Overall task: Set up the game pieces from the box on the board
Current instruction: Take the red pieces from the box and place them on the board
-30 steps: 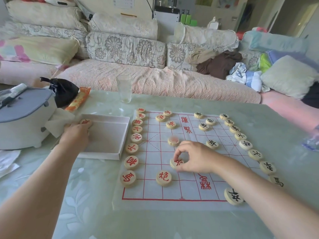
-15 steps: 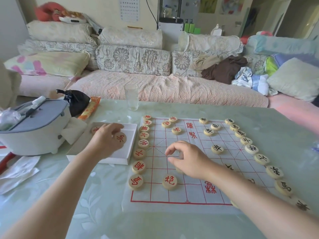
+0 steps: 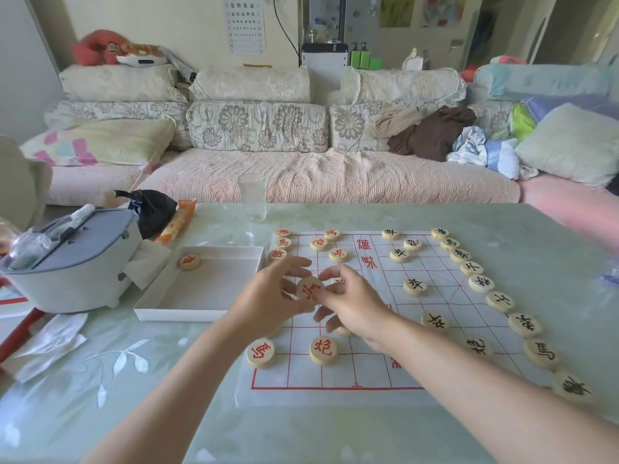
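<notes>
While the left hand [image 3: 274,299] holds a round red piece [image 3: 310,288] up off the board [image 3: 368,373], the right hand [image 3: 358,306] comes in against it, thumb and forefinger pinching its near edge. Both sets of fingertips are curled on the same disc, so this reads as a hand-over, though which hand bears the weight I can't tell. The right hand's other fingers hang loose underneath. Out beyond the left knuckles sits the white box [image 3: 174,314], and there's just one spare piece [image 3: 189,262] lying in it. Past the right hand's wrist runs a full-looking row of black pieces [image 3: 499,301] with more scattered inward. Ahead of and below the left fingers stand the red pieces [image 3: 260,352], some hidden behind the hands. By my reckoning the job is nearly done: place this disc, fetch the one from the box, and fill whatever gaps remain on the red side.
</notes>
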Demonstrator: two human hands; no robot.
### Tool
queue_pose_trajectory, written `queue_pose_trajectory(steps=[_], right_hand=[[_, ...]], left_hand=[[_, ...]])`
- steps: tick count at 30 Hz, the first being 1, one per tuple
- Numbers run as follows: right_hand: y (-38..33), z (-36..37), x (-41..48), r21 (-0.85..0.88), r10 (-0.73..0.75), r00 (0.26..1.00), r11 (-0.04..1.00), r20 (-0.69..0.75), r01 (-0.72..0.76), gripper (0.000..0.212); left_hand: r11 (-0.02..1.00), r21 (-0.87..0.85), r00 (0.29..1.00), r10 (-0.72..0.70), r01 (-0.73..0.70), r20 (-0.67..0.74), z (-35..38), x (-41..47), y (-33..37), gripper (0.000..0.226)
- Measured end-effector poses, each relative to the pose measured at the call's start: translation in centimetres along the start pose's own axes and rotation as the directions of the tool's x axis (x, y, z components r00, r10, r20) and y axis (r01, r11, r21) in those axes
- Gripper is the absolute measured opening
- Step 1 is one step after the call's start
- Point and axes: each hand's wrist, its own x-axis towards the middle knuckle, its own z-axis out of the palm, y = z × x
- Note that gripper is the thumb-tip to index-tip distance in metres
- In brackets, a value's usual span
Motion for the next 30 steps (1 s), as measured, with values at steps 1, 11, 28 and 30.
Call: queue_pose_trajectory(steps=[1,11,28,30], right_hand=[[0.0,0.0,0.1,-0.016,-0.015,1.000,1.000,-0.006,0.015,0.022],[0.5,-0.2,1.4,-0.378,-0.220,0.975,0.906,-0.031,0.192,0.030],[0.9,-3.0,2.1,-0.674,-0.147,0.969,0.698,0.196,0.242,0.026],[0.7,-4.3,1.1,-0.699,-0.114,0.962,0.667,0.247,0.258,0.025]], left_hand=[[1.000,-0.011,1.000,-0.019,0.019,-0.014,0.0,0.1,-0.1,0.061],[0.906,-0.334,0.964,-0.225,0.259,0.140,-0.9,1.4,-0.5,0.067],[0.567,0.692,0.895,-0.312,0.446,-0.320,-12.0,7.7,-18.0,0.042],[0.501,0.748,0.894,-0.335,0.435,-0.296,-11.6,8.3,-19.2,0.041]])
